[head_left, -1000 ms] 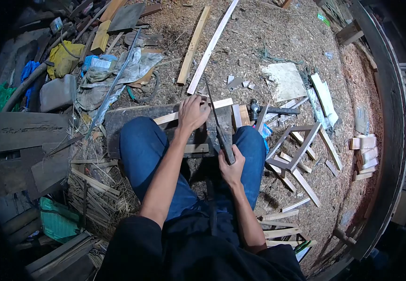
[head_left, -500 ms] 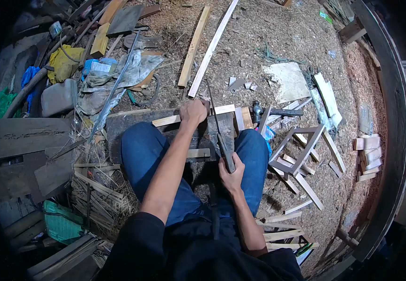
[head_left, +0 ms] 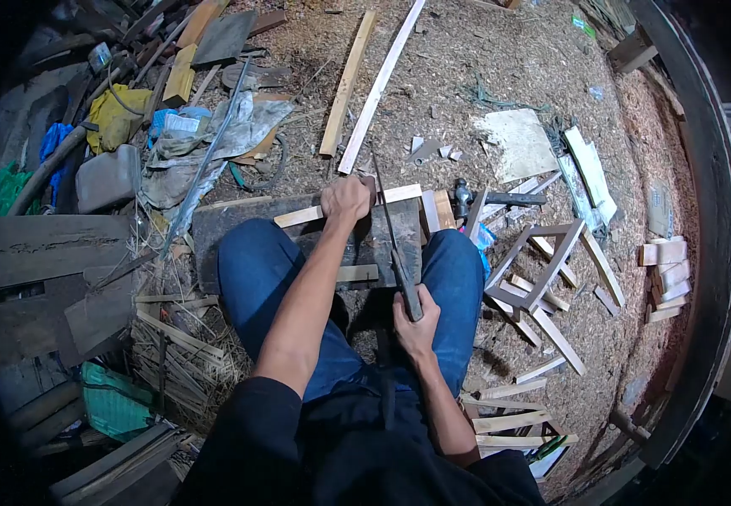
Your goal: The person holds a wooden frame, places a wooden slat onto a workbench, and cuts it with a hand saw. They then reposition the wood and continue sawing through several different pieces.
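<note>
My left hand (head_left: 346, 199) is closed over a pale wooden strip (head_left: 296, 217), which lies slantwise across a dark wooden board (head_left: 222, 228) in front of my knees. A small brown block (head_left: 372, 187) shows beside its fingers. In my right hand (head_left: 416, 322) is the dark handle of a handsaw (head_left: 407, 287), held low between my thighs. The saw's thin blade points away from me and crosses the strip just right of the left hand. Nearer me, a short wood piece (head_left: 357, 273) rests along the board's edge.
Right of the board lie a hammer (head_left: 500, 199) and a small wooden frame (head_left: 542, 266) with splayed legs. Two long strips (head_left: 382, 84) stretch ahead over shavings. Cloths (head_left: 182, 169) and scrap wood are heaped at left; stacked blocks (head_left: 666, 274) sit far right.
My right hand has drawn the saw back a little toward my body, its blade still across the strip. The left hand stays in place on the wood.
</note>
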Tool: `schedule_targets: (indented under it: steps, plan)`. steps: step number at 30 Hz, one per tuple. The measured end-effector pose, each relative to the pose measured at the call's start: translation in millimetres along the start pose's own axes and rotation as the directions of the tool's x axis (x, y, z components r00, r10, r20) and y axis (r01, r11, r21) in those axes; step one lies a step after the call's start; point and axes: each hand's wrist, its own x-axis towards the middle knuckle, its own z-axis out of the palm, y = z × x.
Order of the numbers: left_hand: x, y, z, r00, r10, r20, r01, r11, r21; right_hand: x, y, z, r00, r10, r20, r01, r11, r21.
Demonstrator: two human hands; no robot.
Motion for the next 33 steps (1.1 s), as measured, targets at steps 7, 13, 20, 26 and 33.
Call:
schedule_targets:
  steps: [7,13,20,26,33]
  plan:
    - [2,-4,6,0.998,0.001,-0.061,-0.001,1.0,-0.003,-12,-11,-3,0.999,0.026,-0.035,-0.029,0.998,-0.061]
    - [5,-12,18,0.982,0.155,-0.111,-0.15,0.987,0.053,3,-26,8,0.996,-0.015,-0.088,0.009,0.997,-0.075]
    - [-1,-2,5,0.99,0.096,-0.106,-0.097,0.995,-0.008,19,-42,-9,0.999,0.031,-0.033,-0.034,0.995,-0.096]
    - [-4,-7,5,0.992,0.072,-0.104,-0.073,0.997,-0.009,9,-59,-5,0.999,0.032,-0.04,-0.037,0.993,-0.114]
    - [-28,-33,-8,0.774,0.582,-0.248,-0.606,0.795,-0.025,4,-13,-2,0.996,-0.055,-0.067,0.05,0.996,-0.077]
